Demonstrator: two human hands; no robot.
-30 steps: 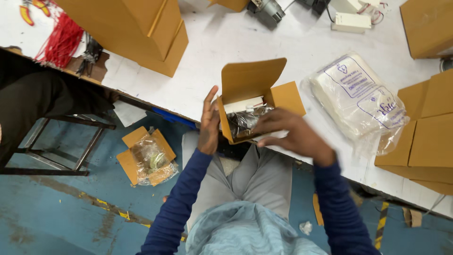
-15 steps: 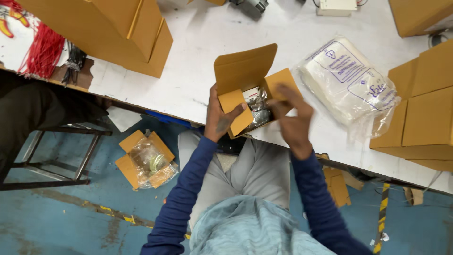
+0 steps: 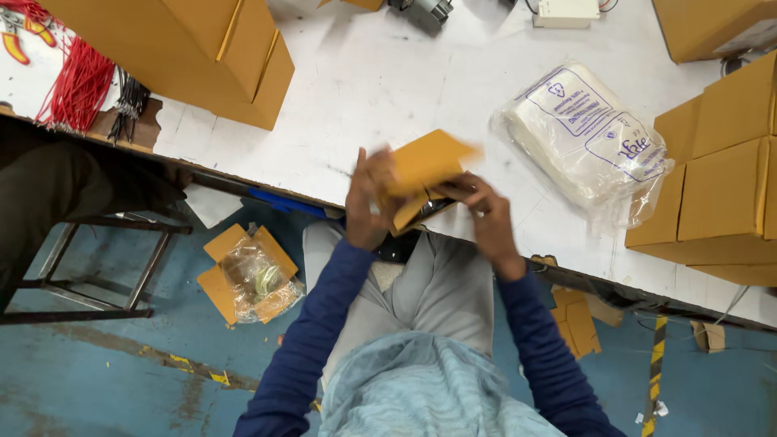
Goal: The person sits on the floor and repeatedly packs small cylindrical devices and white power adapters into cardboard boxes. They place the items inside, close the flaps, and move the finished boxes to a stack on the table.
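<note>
White laminate worktop (image 3: pixel 421 89), near edge: I log my items by size. Clear plastic bag of pale packets (image 3: pixel 584 137), toward the right edge. Small brown cardboard box (image 3: pixel 421 174), raised over the near edge, lid folding shut; left hand (image 3: pixel 368 202) and right hand (image 3: pixel 486 214) both grasp it. Risk: bagged contents snagging under the flap, or slipping floorward.

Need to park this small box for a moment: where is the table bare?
Bare white table lies between the large cardboard boxes and the plastic bag, just beyond the small box in both hands. The right edge is crowded with stacked cartons.
</note>
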